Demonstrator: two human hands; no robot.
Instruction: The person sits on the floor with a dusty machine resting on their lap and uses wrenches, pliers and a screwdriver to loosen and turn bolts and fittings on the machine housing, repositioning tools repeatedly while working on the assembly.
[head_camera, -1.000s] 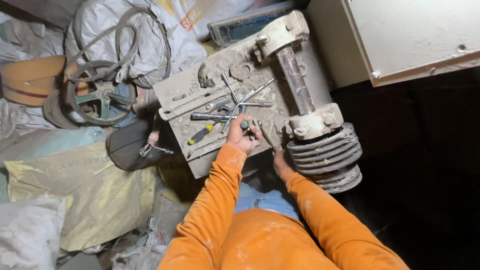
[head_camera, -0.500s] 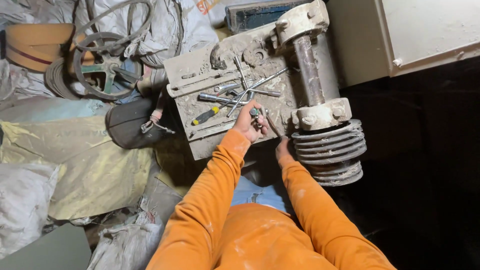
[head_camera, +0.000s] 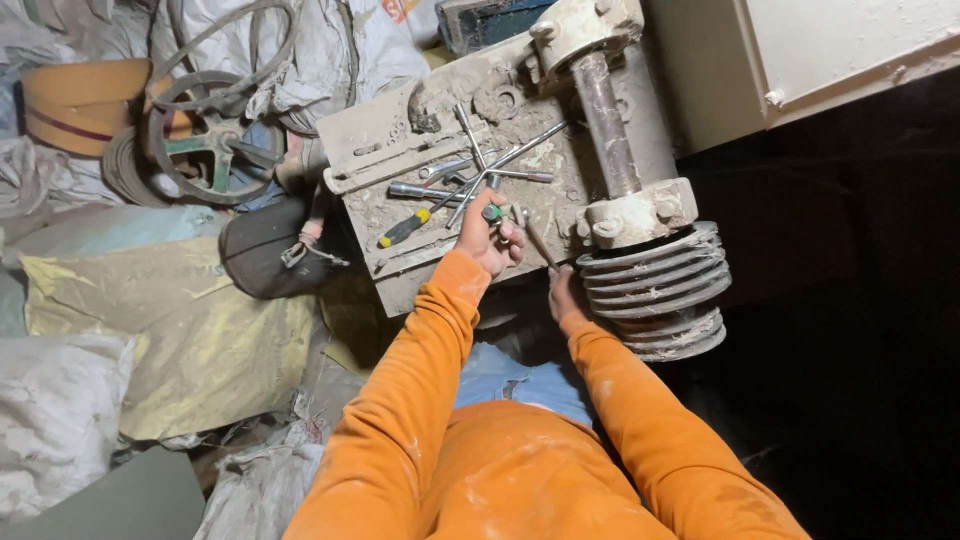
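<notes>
My left hand (head_camera: 490, 240) rests on a dusty metal machine plate (head_camera: 400, 130) and is closed around a small green-tipped tool (head_camera: 492, 212). A thin metal rod (head_camera: 538, 242) slants from that hand down towards my right hand (head_camera: 565, 296). That hand sits at the plate's lower edge, right beside a grooved grey pulley (head_camera: 655, 290), with its fingers partly hidden. On the plate above my left hand lie a cross-shaped wrench (head_camera: 490, 165), a yellow-and-black screwdriver (head_camera: 405, 228) and a steel socket bar (head_camera: 420, 192). Both sleeves are orange.
A rusty shaft (head_camera: 605, 120) runs up from the pulley to a bearing block (head_camera: 580, 25). A cream cabinet (head_camera: 800, 50) stands at the upper right. At left are an old belt wheel (head_camera: 210, 150), dusty sacks (head_camera: 160, 340) and a dark cap (head_camera: 275, 250). The right side is dark.
The view has shifted a little, so the plate sits higher in the frame. My left hand stays by the tools with the green-tipped tool, and my right hand stays by the pulley.
</notes>
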